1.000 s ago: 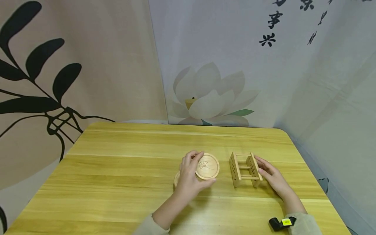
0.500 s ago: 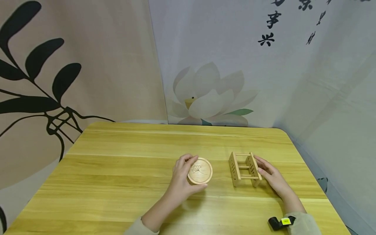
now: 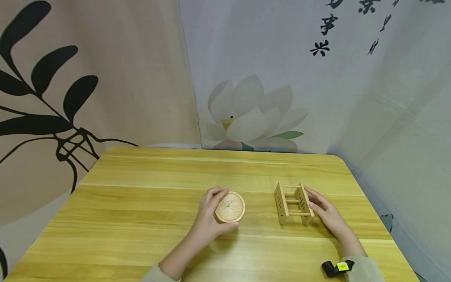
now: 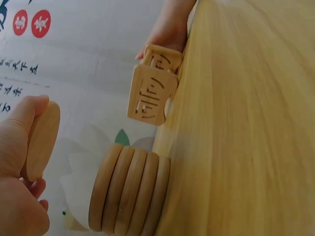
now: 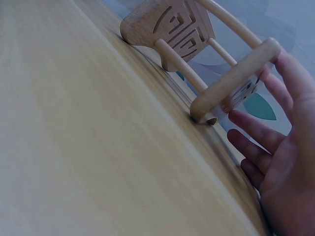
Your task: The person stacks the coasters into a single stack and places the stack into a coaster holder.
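My left hand (image 3: 206,219) grips a round wooden coaster (image 3: 230,206) by its edge, with the ginkgo-leaf carving facing up. In the left wrist view, that coaster (image 4: 42,142) is apart from a stack of several wooden coasters (image 4: 130,189) on the table. The head view hides this stack behind the left hand and held coaster. To the right stands a small wooden coaster rack (image 3: 294,203) with cut-out end panels and thin crossbars. My right hand (image 3: 325,213) touches the rack's right end panel with fairly straight fingers; its lower fingers (image 5: 251,130) are loose beside it.
The wooden table (image 3: 141,219) reaches back to a printed fabric backdrop (image 3: 253,113). A black device with a yellow label (image 3: 338,268) is worn at the right sleeve. Table surface lies between the left hand and the rack.
My left hand has moved left and slightly toward me, carrying the coaster away from the rack. My right hand and the rack have stayed in place.
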The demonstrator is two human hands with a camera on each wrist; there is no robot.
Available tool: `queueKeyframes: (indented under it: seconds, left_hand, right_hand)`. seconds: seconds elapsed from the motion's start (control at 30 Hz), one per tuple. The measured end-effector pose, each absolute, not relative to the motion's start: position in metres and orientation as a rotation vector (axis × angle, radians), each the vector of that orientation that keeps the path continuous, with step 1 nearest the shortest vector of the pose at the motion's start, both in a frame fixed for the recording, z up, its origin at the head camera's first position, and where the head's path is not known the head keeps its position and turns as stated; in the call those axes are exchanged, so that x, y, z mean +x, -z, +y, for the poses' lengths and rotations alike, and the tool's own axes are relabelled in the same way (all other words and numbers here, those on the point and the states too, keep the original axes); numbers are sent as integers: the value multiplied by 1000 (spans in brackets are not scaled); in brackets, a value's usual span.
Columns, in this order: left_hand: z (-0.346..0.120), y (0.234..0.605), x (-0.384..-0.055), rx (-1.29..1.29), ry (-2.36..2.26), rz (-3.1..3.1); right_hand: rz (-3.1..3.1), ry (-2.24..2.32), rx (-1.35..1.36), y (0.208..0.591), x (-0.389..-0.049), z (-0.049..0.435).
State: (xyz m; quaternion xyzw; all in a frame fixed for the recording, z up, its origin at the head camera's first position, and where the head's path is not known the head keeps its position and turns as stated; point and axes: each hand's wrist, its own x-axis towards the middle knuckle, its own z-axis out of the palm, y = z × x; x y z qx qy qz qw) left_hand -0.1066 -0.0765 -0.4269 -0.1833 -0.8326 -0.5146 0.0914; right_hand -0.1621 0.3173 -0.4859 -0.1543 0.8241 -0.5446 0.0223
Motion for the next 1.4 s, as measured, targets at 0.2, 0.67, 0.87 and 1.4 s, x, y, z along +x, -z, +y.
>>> queueKeyframes:
  seconds: [0.2, 0.67, 0.87, 1.4]
  left_hand:
    - [-85, 433, -106, -511, 1552, -2479]
    - [-98, 442, -107, -460, 1558, -2538]
    - [-101, 447, -109, -454, 1572, -2554]
    - [-104, 462, -115, -486, 1587, -2586]
  right_hand:
    - [2532, 1697, -507, 487, -163, 317]
    - [2532, 1694, -493, 487, -164, 317]
    - [2530, 1695, -513, 487, -164, 317]
    - [2534, 1688, -514, 487, -164, 316]
